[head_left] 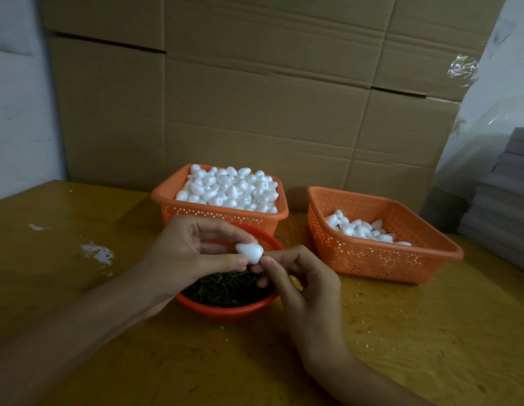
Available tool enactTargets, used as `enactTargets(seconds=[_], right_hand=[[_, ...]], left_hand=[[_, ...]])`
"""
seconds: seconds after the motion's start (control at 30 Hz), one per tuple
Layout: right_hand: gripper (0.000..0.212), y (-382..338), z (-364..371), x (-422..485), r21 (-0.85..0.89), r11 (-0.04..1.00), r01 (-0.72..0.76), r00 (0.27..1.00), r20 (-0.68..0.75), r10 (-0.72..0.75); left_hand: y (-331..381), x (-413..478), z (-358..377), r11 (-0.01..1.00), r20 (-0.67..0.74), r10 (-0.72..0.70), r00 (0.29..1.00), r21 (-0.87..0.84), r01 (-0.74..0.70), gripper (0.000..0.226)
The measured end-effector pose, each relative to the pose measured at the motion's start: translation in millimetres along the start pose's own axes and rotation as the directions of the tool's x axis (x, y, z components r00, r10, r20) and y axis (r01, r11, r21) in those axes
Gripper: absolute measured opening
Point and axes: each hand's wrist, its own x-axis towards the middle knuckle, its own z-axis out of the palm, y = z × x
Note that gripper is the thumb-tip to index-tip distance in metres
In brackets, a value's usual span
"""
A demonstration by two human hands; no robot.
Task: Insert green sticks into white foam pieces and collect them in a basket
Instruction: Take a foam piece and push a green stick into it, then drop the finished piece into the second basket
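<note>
My left hand point(184, 253) pinches a white egg-shaped foam piece point(250, 252) between thumb and fingers, above a round red bowl point(225, 310) of green sticks point(225, 288). My right hand point(298, 276) meets the foam's right end with pinched thumb and forefinger; any stick between them is hidden. An orange basket point(219, 213) heaped with plain foam pieces stands behind the bowl. A second orange basket point(381, 259) at the right holds a small pile of foam pieces point(363, 230).
All stand on a yellow wooden table point(79, 288) with white smears at the left. A wall of cardboard boxes point(254, 98) rises behind the baskets. Stacked grey sheets point(501, 200) sit at the right edge.
</note>
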Motion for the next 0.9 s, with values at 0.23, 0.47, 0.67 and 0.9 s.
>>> enactTargets(seconds=[0.23,0.47,0.67,0.9], right_hand=[[0.004,-0.8,-7.0,12.1,-0.032,0.999,0.002,1.000,-0.028,-0.002],[0.005,-6.0,-84.1,81.6,-0.331,0.943,0.012,0.920,-0.367,-0.140],[0.011,33.9,-141.6,97.3,-0.672,0.719,-0.180,0.914,-0.384,-0.130],[0.014,59.1,-160.8,83.0,-0.753,0.622,-0.216,0.934,-0.345,-0.093]], left_hand=[[-5.7,-3.7,10.1,0.971,-0.057,0.186,0.981,0.162,-0.175,0.056],[-3.4,-13.7,16.6,0.427,0.242,0.349,0.905,0.819,-0.384,0.037],[0.9,-16.8,16.3,0.388,0.222,-0.034,0.974,0.902,-0.192,0.068],[-0.9,-15.5,16.3,0.388,0.201,-0.092,0.975,0.909,-0.150,0.059]])
